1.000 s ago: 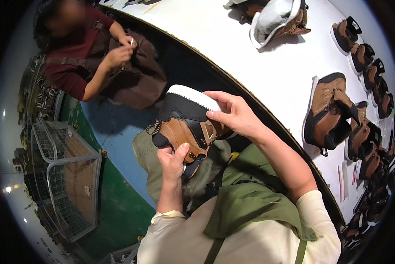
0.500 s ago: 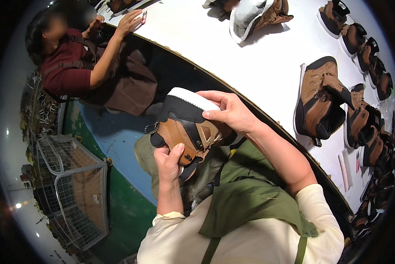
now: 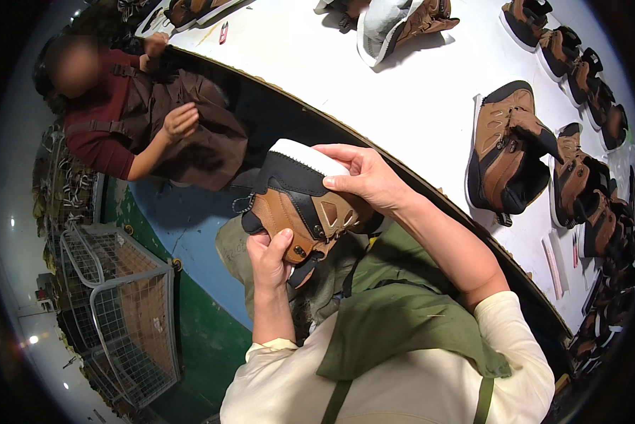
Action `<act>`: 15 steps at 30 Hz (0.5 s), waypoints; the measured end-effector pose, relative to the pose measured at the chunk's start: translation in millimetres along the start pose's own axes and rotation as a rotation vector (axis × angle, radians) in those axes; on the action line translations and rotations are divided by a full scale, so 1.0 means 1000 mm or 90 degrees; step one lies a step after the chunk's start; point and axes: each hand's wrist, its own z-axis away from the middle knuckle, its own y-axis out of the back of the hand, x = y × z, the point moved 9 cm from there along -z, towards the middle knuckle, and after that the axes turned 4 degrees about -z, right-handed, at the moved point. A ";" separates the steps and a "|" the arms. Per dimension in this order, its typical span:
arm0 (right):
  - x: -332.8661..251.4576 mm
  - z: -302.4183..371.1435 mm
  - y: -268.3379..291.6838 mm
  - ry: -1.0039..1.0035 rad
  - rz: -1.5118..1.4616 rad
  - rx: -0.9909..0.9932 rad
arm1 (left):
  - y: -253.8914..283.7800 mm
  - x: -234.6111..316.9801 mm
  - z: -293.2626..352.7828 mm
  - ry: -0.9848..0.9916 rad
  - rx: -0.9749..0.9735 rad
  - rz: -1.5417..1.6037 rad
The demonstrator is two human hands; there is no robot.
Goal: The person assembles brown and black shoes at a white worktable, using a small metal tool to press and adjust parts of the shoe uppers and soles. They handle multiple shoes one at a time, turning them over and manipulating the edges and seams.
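Observation:
Over my lap I hold a brown and black hiking shoe [image 3: 296,208] on its side, its white sole edge turned up and away from me. My right hand [image 3: 363,177] grips the sole near the toe, thumb on the black rim and fingers behind the white edge. Lower down, my left hand [image 3: 269,260] is closed round the ankle opening, with its thumb on the brown upper by the lace hooks. The shoe's far side and several of my fingers are hidden.
A white table [image 3: 374,106] runs diagonally beside me. On it stand a brown shoe [image 3: 508,148], another with grey lining [image 3: 388,32], a row of shoes [image 3: 579,78] and a red cutter [image 3: 223,32]. A co-worker [image 3: 119,113] sits at far left; a wire cart [image 3: 130,318] stands left.
The co-worker's hand has drawn back from the red cutter on the table to their lap. My hands hold the shoe almost unchanged; the view has shifted slightly.

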 end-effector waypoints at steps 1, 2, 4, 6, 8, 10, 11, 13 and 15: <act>0.000 0.000 0.000 0.001 0.000 0.001 | 0.002 -0.002 0.000 0.007 0.000 -0.002; 0.000 0.001 -0.001 0.001 0.000 0.001 | 0.002 -0.003 0.001 0.014 0.000 -0.005; 0.000 0.001 -0.001 0.015 0.024 0.003 | 0.004 -0.003 0.002 0.016 0.008 -0.021; -0.001 0.000 0.001 0.040 0.072 0.006 | 0.003 -0.001 0.003 0.001 0.019 -0.048; 0.004 -0.001 0.005 0.047 0.109 0.017 | -0.001 0.004 0.004 -0.031 0.036 -0.085; 0.004 -0.001 0.005 0.041 0.149 0.022 | -0.003 0.006 0.005 -0.034 0.036 -0.117; 0.004 0.000 0.005 0.032 0.170 0.021 | -0.004 0.007 0.006 -0.035 0.036 -0.133; 0.003 0.001 0.008 0.021 0.225 0.027 | -0.007 0.009 0.007 -0.034 0.036 -0.149; 0.003 0.001 0.012 0.017 0.293 0.041 | -0.010 0.012 0.008 -0.036 0.034 -0.162</act>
